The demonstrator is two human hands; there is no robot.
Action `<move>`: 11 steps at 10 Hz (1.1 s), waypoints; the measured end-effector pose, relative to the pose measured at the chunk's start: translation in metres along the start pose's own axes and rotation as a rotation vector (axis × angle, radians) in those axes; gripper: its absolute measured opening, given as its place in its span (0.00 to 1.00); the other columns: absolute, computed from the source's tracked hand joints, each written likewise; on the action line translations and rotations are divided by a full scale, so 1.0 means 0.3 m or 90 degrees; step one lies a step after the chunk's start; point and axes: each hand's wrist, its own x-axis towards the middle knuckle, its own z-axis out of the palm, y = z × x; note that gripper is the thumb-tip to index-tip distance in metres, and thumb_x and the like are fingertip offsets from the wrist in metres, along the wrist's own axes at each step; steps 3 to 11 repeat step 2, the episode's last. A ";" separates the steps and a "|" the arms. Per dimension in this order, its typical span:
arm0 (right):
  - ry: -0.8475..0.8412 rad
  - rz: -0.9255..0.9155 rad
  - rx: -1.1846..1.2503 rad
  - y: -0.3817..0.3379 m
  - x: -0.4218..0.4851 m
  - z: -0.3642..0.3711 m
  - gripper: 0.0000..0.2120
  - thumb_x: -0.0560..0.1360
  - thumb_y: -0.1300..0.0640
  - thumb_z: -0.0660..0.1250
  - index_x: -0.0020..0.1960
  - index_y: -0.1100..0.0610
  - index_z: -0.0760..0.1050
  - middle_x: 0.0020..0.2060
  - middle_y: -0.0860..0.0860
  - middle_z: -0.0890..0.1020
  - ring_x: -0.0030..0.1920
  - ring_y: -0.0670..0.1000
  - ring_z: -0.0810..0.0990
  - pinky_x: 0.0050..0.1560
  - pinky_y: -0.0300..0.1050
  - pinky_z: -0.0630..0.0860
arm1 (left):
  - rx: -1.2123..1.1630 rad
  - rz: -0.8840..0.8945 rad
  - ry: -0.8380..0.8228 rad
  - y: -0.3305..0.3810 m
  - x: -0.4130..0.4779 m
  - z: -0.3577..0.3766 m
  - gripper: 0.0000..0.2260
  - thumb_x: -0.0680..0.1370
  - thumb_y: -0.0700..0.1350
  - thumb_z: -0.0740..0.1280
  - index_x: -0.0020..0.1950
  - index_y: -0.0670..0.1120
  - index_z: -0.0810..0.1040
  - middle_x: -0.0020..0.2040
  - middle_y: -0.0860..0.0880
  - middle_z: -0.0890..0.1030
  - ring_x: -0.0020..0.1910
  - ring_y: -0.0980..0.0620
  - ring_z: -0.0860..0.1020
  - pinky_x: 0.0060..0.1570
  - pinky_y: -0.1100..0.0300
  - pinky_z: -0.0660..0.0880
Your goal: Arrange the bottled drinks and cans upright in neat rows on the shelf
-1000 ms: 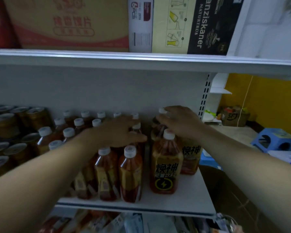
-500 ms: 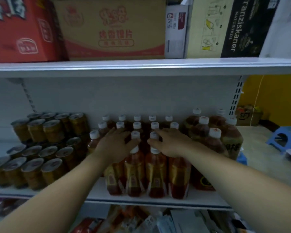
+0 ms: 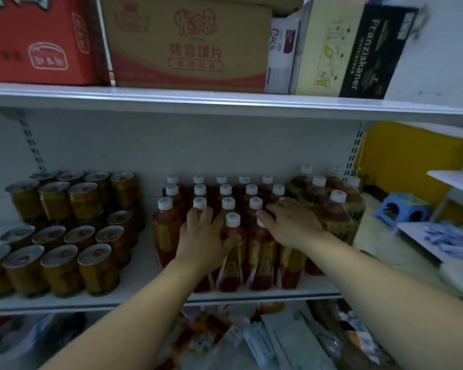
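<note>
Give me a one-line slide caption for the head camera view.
Both hands, left and right, press on small white-capped bottles between stacked cans and bigger bottles.

The left hand [image 3: 203,236] covers the cap and shoulder of one front-row bottle [image 3: 202,279], and the right hand [image 3: 292,225] hides most of another's cap [image 3: 260,223]. Whether either hand grips cannot be told. Labels on the small bottles [image 3: 231,265] under the hands are too blurred to read. Below the hands, the packets [image 3: 265,340] under the shelf [image 3: 145,299] smear together, cut off by the bottom edge.
</note>
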 end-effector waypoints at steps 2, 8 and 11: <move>0.072 -0.046 0.076 0.012 -0.053 -0.166 0.29 0.77 0.33 0.51 0.69 0.48 0.70 0.67 0.50 0.74 0.64 0.53 0.73 0.60 0.49 0.72 | -0.037 -0.008 0.027 -0.003 0.000 -0.002 0.28 0.76 0.66 0.55 0.74 0.57 0.59 0.73 0.50 0.57 0.72 0.43 0.51 0.68 0.44 0.59; 0.072 -0.046 0.076 0.012 -0.053 -0.166 0.29 0.77 0.33 0.51 0.69 0.48 0.70 0.67 0.50 0.74 0.64 0.53 0.73 0.60 0.49 0.72 | -0.037 -0.008 0.027 -0.003 0.000 -0.002 0.28 0.76 0.66 0.55 0.74 0.57 0.59 0.73 0.50 0.57 0.72 0.43 0.51 0.68 0.44 0.59; 0.072 -0.046 0.076 0.012 -0.053 -0.166 0.29 0.77 0.33 0.51 0.69 0.48 0.70 0.67 0.50 0.74 0.64 0.53 0.73 0.60 0.49 0.72 | -0.037 -0.008 0.027 -0.003 0.000 -0.002 0.28 0.76 0.66 0.55 0.74 0.57 0.59 0.73 0.50 0.57 0.72 0.43 0.51 0.68 0.44 0.59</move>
